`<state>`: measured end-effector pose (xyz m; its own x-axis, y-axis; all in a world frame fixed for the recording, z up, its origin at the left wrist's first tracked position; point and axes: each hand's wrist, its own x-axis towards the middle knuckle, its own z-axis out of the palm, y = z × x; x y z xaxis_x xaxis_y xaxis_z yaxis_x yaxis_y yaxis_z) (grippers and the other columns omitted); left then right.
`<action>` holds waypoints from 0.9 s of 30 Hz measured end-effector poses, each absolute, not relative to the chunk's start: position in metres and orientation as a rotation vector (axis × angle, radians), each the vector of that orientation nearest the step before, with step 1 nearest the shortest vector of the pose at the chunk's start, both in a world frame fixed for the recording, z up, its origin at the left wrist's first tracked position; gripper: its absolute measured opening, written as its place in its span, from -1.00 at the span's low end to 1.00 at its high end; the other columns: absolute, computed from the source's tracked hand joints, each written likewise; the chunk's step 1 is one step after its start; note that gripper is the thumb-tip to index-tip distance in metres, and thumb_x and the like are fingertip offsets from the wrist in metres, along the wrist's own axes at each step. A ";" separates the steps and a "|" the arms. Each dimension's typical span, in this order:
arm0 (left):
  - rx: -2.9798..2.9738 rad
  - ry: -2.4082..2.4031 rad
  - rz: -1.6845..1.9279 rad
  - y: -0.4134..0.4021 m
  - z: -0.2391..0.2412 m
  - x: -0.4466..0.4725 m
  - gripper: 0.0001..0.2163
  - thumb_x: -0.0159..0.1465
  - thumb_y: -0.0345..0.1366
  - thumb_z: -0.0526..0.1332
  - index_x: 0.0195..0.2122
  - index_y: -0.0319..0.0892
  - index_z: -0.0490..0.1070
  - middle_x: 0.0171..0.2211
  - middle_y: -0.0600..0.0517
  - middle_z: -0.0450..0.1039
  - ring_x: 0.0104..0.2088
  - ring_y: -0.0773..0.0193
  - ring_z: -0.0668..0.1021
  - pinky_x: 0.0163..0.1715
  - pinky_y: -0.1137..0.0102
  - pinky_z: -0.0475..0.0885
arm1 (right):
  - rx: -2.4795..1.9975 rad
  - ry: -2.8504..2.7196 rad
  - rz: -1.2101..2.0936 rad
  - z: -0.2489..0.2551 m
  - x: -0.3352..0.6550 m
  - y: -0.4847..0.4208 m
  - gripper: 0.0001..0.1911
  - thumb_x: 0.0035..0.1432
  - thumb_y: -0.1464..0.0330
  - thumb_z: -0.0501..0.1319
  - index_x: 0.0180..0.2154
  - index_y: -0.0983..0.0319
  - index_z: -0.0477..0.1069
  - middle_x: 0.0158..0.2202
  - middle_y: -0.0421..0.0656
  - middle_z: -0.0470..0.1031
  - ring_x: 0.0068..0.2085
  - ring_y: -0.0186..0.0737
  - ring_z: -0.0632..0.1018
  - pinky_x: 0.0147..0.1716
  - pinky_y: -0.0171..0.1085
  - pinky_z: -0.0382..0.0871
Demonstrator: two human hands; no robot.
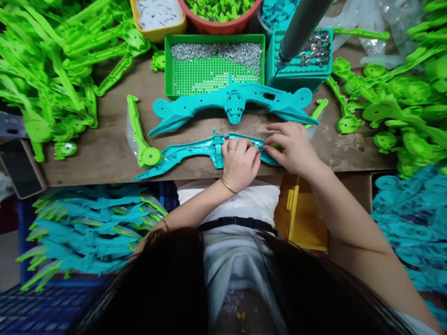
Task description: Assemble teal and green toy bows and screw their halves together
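Observation:
A turquoise bow-shaped plastic shell half (178,153) lies open side up at the table's front edge, a thin reddish wire (206,149) running along its inside. My left hand (240,160) is curled over its middle, fingers pressed down on it. At the shell's right side, the thumb and index finger of my right hand (291,148) are pinched together at the wire; the fingertips partly hide it. A lime-green arm piece (139,135) with a round end overlaps the shell's left limb. Just behind lies a matching turquoise shell half (209,104), outer face up.
Behind stand a green basket (168,65) of small screws and a turquoise basket (298,77) topped with metal discs, under a dark pole (302,30). Lime-green parts (38,74) pile up at both sides. A phone (21,167) lies left. Assembled pieces (94,232) fill a crate below.

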<state>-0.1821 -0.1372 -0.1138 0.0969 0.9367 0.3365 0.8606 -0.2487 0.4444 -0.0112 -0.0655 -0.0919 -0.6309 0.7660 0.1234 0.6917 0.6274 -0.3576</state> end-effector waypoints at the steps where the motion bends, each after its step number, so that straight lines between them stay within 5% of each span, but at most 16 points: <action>1: 2.227 1.821 0.855 -0.138 -0.114 -0.182 -0.82 0.33 -0.26 0.12 -0.32 -0.15 0.49 -0.24 -0.06 0.46 -0.12 0.09 0.41 0.00 0.12 0.17 | -1.189 -2.585 0.411 -0.092 -0.012 -0.065 -0.82 0.23 0.25 0.13 -0.31 0.15 0.47 0.05 -0.08 0.46 0.05 0.02 0.42 0.01 0.04 0.19; 16: 2.341 1.692 0.790 -0.144 -0.125 -0.186 -0.74 0.34 -0.21 0.10 -0.04 -0.10 0.50 -0.13 -0.10 0.51 -0.01 0.05 0.40 0.08 0.09 0.16 | -1.150 -2.668 0.583 -0.088 -0.019 -0.051 -0.84 0.22 0.31 0.12 -0.29 0.18 0.46 0.02 -0.04 0.49 0.02 0.03 0.46 0.01 0.07 0.23; 27: 2.372 1.681 0.735 -0.146 -0.125 -0.184 -0.75 0.31 -0.17 0.15 -0.08 -0.10 0.52 -0.12 -0.15 0.49 -0.01 0.00 0.41 0.11 -0.02 0.12 | -1.116 -2.685 0.556 -0.086 -0.022 -0.047 -0.86 0.22 0.31 0.12 -0.31 0.19 0.42 -0.02 -0.03 0.50 0.00 0.03 0.47 0.00 0.04 0.24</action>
<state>-0.1835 -0.1459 -0.1252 0.2555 0.9171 0.3061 0.8473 -0.3649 0.3859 -0.0218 -0.0475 -0.0864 -0.7017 0.7121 0.0227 0.6446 0.6481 -0.4054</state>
